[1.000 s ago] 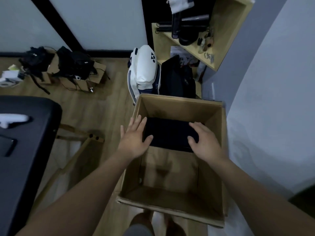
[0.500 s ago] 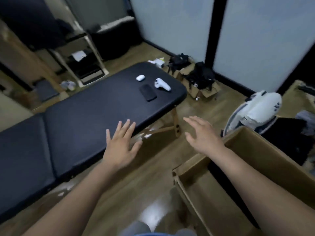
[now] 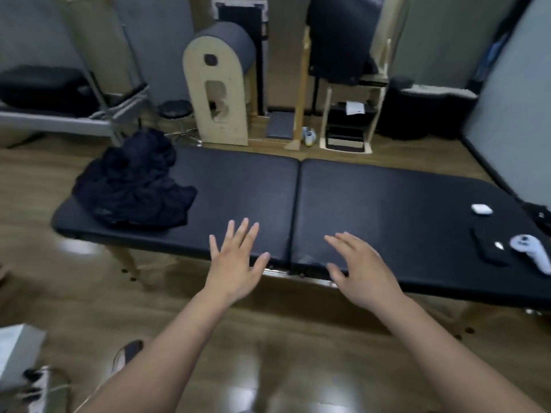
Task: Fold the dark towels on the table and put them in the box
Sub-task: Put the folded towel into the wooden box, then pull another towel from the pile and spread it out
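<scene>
Dark towels point(image 3: 135, 186) sit heaped at the worktop's point(image 3: 357, 198) left end, upper left of frame. Left hand point(image 3: 235, 260) hovers at the near edge, grip open, fingers spread, holding nothing. Right hand point(image 3: 362, 269) beside it, grip open too. At far right lie a white case point(image 3: 481, 209) and controller point(image 3: 533, 253).

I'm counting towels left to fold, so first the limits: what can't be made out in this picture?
Towel count: in the head view the dark towels lie in one crumpled heap on the table, folds hiding each other.
The box: outside the head view's frame.
The white controller: cut off by the right edge and blurred.
Whether the left hand and right hand, both open, touch the table: the steep view hides any gap.
</scene>
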